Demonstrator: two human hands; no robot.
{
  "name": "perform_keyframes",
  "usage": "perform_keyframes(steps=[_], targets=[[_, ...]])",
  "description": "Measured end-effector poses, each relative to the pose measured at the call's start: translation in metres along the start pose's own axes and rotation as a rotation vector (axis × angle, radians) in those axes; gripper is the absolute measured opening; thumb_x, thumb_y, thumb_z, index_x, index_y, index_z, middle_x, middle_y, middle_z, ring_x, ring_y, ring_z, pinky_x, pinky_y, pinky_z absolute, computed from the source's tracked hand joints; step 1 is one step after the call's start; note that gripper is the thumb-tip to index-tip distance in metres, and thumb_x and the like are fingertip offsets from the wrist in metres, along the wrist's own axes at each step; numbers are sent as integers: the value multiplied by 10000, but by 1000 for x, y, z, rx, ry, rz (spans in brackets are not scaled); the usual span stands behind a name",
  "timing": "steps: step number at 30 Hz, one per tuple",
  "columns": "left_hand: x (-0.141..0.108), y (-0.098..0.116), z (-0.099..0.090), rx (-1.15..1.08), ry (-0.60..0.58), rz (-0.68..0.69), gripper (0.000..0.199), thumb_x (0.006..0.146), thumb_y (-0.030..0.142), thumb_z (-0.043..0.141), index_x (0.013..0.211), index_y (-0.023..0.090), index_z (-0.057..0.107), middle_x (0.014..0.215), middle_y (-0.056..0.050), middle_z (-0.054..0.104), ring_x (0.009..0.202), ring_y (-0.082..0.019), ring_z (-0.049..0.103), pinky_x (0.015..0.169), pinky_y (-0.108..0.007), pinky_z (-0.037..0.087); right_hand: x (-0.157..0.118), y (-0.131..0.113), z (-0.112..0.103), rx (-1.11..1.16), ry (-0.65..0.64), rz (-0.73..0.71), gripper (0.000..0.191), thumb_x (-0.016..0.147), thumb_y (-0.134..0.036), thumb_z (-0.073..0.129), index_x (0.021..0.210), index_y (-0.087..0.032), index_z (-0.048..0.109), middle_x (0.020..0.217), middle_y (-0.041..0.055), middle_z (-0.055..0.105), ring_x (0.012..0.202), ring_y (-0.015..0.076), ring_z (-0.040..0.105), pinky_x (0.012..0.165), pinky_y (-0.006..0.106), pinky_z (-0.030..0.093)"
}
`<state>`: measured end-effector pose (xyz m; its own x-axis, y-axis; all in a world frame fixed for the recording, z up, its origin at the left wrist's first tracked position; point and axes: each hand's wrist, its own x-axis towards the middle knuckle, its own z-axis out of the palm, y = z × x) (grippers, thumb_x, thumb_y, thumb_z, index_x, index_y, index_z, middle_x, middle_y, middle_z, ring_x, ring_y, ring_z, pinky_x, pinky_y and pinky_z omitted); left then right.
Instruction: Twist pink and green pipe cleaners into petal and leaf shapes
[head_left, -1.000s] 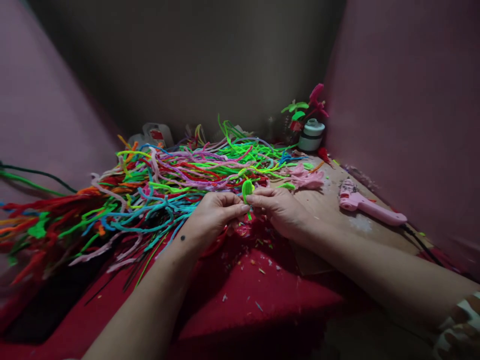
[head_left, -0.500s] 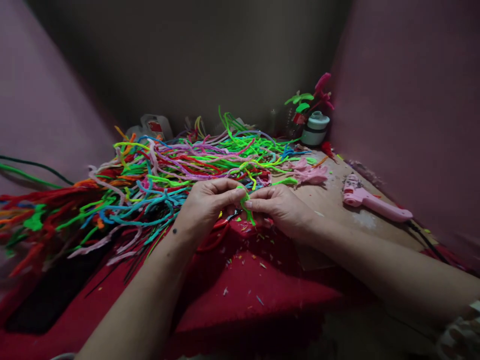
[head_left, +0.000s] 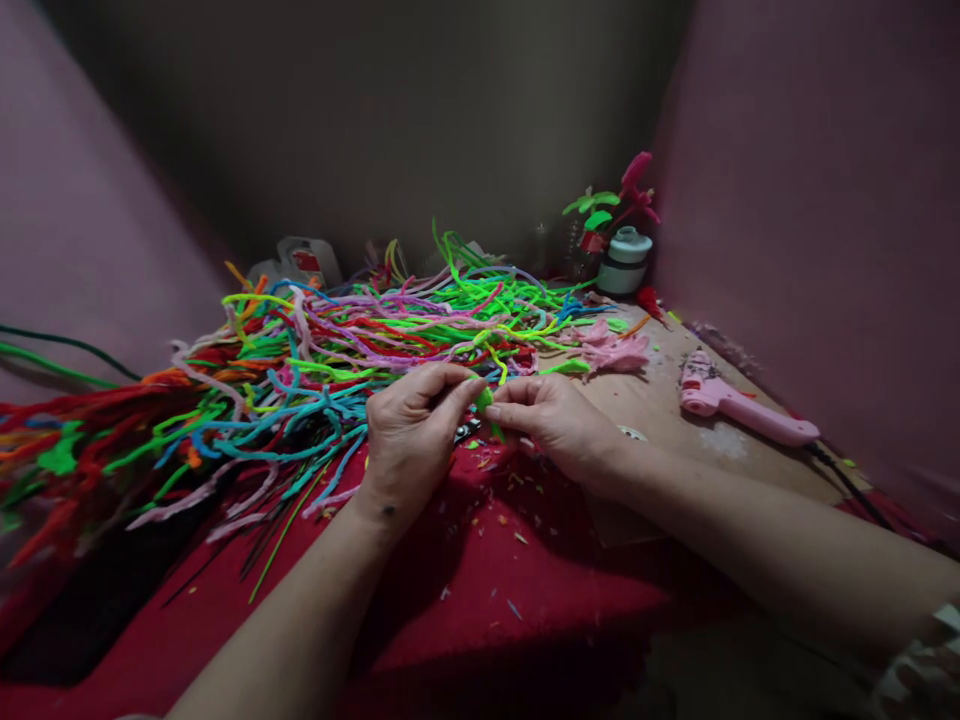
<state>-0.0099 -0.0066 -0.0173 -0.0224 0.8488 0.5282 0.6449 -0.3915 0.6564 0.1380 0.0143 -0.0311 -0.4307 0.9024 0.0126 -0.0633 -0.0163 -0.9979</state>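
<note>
Between my two hands is a short, bright green pipe cleaner [head_left: 485, 399], bent or twisted, its lower end hanging below the fingertips. My left hand [head_left: 420, 425] pinches it from the left with thumb and forefinger. From the right, my right hand [head_left: 559, 420] grips the same piece between thumb and fingers. The fingertips of both hands nearly meet, so much of the piece is hidden. Just behind and to the left spreads a large heap of pipe cleaners [head_left: 360, 335] in many colours.
A pink glue gun [head_left: 739, 405] with a black cord lies on a brown board [head_left: 667, 450] at right. Pink fuzzy petals [head_left: 611, 347] rest near the heap. At the back stands a pale jar [head_left: 625, 260]. Small clippings [head_left: 517, 537] dot the red cloth [head_left: 450, 640].
My left hand has turned at the wrist, and less of the green piece shows beneath the fingers. The whole view has shifted slightly.
</note>
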Motion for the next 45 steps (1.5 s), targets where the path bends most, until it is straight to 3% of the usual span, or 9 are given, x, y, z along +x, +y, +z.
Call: perform_keyframes(steps=[4,9,16,23,26,30,34,41,45], targets=[[0,1,0,64,9,151,138,795,275,559,755,180,651,752,-23,652,717,-128,570,736,-222,433,3,6,1,39,26,-34,193,669,-256,637,548,-153,528,492,-48,464,437,53,348,448,225,251],[8,4,-3,-133,-228,-134,143,748,283,596,758,155,660,670,6,630,605,-116,539,578,-207,418,3,10,1,24,34,-39,204,687,-277,619,557,-152,524,501,-51,452,439,52,329,456,229,241],[5,-3,0,183,-113,196,145,775,285,558,713,189,647,708,-25,614,705,-139,551,700,-231,412,2,8,0,-60,26,-114,145,693,-229,591,579,-144,564,528,-52,430,515,69,336,514,234,258],[17,-5,-7,-419,-313,-404,250,706,358,641,843,151,610,653,12,588,503,-80,499,472,-190,384,6,6,-2,179,10,-74,197,668,-293,673,600,-149,558,570,-31,504,529,74,412,538,237,313],[17,-5,-12,-472,-553,-567,237,665,334,680,788,139,624,575,6,586,451,-81,499,415,-178,336,8,7,-3,234,-21,-92,200,668,-316,686,646,-150,577,597,-27,525,544,79,440,552,240,334],[15,0,-13,-370,-583,-615,179,696,314,633,692,141,589,469,25,537,344,-57,390,351,-180,241,8,8,-4,214,-6,-99,201,674,-320,683,645,-145,588,569,-30,513,513,69,410,513,232,301],[13,2,-8,-193,-518,-371,195,753,296,559,628,148,534,485,42,482,398,-55,373,400,-186,277,10,10,-4,147,51,-70,208,675,-288,661,577,-148,542,508,-47,466,459,56,360,464,225,258],[-5,-10,4,624,-160,508,218,854,197,422,672,163,538,612,-13,521,538,-121,455,497,-262,282,9,12,-6,-9,129,-31,233,677,-233,607,505,-152,472,428,-58,422,394,46,329,416,216,216],[-6,-10,5,616,-136,563,224,856,194,433,664,163,545,602,-14,529,537,-121,471,503,-260,299,9,10,-6,51,132,11,233,680,-224,604,506,-159,464,417,-54,435,370,50,342,403,214,229]])
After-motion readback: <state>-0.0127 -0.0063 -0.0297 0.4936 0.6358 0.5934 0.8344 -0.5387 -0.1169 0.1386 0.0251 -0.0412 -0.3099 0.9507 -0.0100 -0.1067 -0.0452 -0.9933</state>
